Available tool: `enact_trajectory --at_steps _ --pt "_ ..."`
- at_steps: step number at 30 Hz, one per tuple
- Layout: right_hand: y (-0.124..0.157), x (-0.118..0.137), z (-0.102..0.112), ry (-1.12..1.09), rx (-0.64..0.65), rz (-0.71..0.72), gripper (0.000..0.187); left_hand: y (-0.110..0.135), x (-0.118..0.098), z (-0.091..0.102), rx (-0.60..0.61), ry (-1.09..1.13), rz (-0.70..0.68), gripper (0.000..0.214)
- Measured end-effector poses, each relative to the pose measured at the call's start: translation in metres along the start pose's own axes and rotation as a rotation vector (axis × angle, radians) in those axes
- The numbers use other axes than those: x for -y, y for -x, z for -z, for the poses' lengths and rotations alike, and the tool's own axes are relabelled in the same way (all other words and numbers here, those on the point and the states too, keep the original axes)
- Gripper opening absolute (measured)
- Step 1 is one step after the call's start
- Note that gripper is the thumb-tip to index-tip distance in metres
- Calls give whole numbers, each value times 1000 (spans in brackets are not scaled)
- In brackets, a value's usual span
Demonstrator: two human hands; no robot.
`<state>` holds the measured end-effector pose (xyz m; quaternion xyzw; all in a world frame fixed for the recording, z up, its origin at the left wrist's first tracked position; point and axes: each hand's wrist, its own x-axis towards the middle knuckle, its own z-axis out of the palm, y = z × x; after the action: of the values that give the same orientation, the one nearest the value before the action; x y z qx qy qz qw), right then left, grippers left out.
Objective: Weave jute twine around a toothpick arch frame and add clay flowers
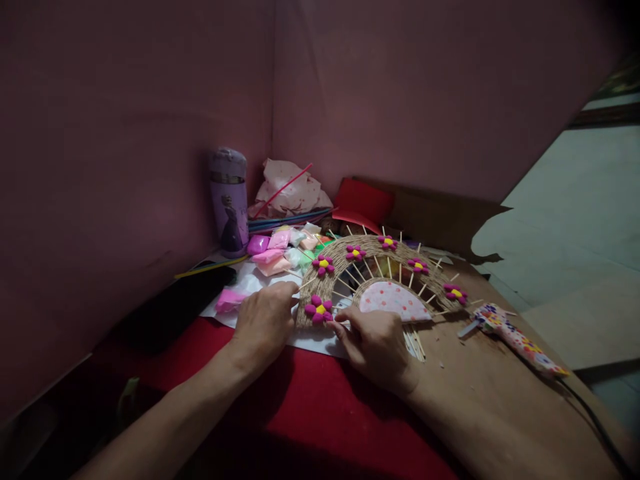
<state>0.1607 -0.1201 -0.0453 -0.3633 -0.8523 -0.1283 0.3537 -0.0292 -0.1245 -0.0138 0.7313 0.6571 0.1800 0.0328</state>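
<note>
A half-round craft piece (367,250) of wound jute twine with wooden sticks fanning out lies on white paper. Several magenta clay flowers with yellow centres sit along its arch. My left hand (265,320) is curled at the arch's left end, fingers closed against the twine and a stick. My right hand (373,343) pinches a thin stick right beside the lowest flower (319,309). A pink dotted half-disc (393,300) fills the arch's middle.
Packets of coloured clay (280,253) lie behind the piece. A purple bottle (229,200) stands at the back left near crumpled paper (293,187) and red sheets (363,200). A patterned glue gun (515,337) lies at the right. A red cloth (300,407) covers the near side.
</note>
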Motion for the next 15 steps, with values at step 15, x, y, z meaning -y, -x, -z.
enact_trajectory --at_steps 15 --pt "1 -1 -4 -40 42 -99 22 0 -1 0 -8 -6 1 15"
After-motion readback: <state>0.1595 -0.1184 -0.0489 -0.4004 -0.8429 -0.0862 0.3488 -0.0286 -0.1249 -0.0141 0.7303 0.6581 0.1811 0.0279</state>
